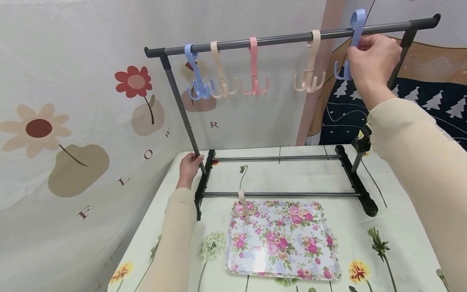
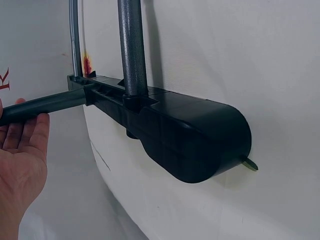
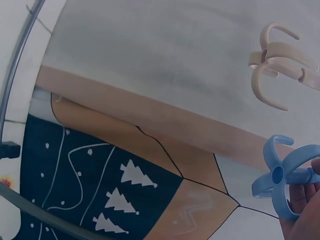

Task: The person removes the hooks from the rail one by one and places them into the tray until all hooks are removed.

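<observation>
While left grip (image 1: 188,167) holds post (image 1: 178,101) low, right grip (image 1: 376,61) raised, pinching hook (image 1: 358,21)

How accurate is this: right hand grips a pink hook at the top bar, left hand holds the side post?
Wrong colour: head view shows the right hand gripping a blue hook at the top bar; the left hand holds the side post.

We note a homelike corner, exact room unclear to us. Evidence: flower-printed wall sheet (image 1: 91,36), tree-patterned hanging (image 1: 446,95), flowered tablecloth (image 1: 219,280), floral tray (image 1: 284,239), small clothes rack (image 1: 281,39) with plastic hooks (image 1: 253,61).
</observation>
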The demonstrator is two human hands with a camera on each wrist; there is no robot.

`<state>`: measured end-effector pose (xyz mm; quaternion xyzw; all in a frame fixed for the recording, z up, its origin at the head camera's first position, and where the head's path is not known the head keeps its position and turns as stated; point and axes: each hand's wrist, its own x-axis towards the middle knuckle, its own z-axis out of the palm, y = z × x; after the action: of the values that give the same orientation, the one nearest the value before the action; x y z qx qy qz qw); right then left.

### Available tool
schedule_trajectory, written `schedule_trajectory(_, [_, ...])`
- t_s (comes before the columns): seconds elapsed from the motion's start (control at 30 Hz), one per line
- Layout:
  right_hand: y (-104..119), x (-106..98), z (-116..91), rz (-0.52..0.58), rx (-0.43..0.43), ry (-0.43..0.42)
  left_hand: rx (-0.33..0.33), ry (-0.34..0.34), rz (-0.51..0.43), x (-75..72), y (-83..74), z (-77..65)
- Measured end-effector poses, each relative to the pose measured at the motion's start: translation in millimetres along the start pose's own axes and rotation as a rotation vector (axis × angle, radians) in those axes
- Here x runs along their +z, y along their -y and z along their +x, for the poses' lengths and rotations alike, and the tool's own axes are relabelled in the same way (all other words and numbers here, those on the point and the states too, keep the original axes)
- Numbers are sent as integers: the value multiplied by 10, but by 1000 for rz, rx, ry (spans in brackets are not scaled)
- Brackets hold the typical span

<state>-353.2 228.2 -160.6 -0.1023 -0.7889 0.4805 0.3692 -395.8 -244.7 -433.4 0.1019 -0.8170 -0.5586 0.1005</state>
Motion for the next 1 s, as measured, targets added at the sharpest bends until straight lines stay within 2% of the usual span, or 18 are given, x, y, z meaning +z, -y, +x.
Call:
schedule_trajectory(0.2, [74, -54, 0, 52, -6, -12, 6, 0, 0, 0, -10, 13])
schedule_trajectory(0.4, [16, -36, -65, 102, 6, 1, -5, 2, -14, 0, 1, 29])
schedule_trajectory(0.67, [-48, 53, -201, 138, -53, 41, -7, 9, 7, -71, -3, 30])
schedule_trajectory(0.77, [-67, 72, -251, 146, -56, 59, 16, -6, 32, -89, -31, 25])
schedule_trajectory(1.0, [-113, 99, -388, 169, -66, 85, 111, -100, 45, -91, -127, 41])
